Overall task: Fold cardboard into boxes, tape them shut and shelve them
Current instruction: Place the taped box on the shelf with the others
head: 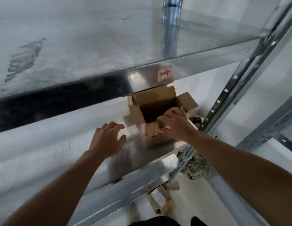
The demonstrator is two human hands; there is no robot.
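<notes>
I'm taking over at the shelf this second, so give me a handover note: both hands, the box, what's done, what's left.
Left hand: open, hovering over the metal shelf, holding nothing.
Right hand: grips the near flap of the cardboard box.
Box: upright on the shelf, top flaps open, no tape visible on them.
Done: box folded up, set on shelf.
Left: close flaps, tape shut.

brown box [154, 97], silver shelf [60, 152], pink label [165, 73]
</notes>
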